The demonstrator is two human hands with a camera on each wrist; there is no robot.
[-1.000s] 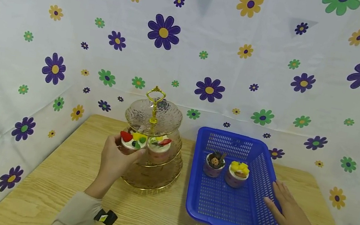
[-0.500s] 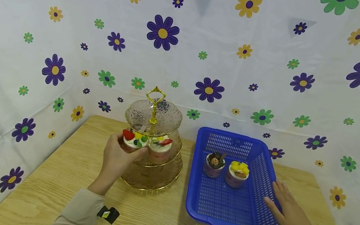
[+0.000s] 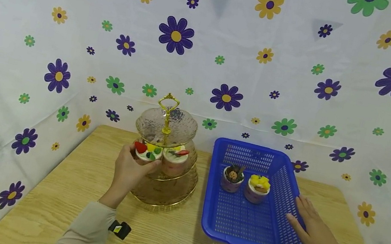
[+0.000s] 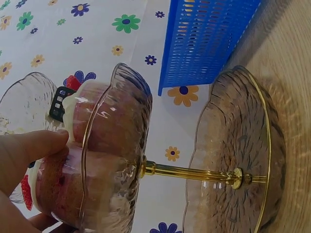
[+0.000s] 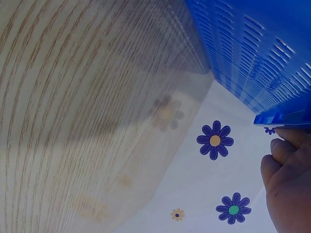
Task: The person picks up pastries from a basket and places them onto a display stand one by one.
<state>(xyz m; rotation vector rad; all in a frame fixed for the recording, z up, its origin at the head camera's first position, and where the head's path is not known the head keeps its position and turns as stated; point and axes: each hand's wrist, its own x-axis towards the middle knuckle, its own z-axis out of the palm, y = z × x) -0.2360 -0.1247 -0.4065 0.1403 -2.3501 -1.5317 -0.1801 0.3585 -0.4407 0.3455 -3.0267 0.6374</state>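
My left hand (image 3: 128,174) grips a cupcake (image 3: 148,153) topped with cream, a strawberry, yellow fruit and green leaves, thumb on the near side. The cupcake is at the middle tier of a clear three-tier stand (image 3: 167,195) with gold trim; in the left wrist view its base is seen through the plate (image 4: 116,194). A second cupcake (image 3: 173,166) with a red slice on top stands right beside it. My right hand (image 3: 316,237) rests with extended fingers on the right rim of a blue basket (image 3: 209,211), thumb toward the inside.
Inside the basket stand a chocolate-topped cupcake (image 3: 232,183) and a yellow-topped cupcake (image 3: 256,194). The stand's top plate (image 3: 178,130) and gold handle (image 3: 169,100) rise above the left hand. Behind the wooden table (image 3: 66,186) hangs a flowered white cloth (image 3: 205,23).
My left hand and its cupcake have shifted slightly to the right; the neighbouring cupcake has also shifted right a little. My right hand and the basket have stayed in place.
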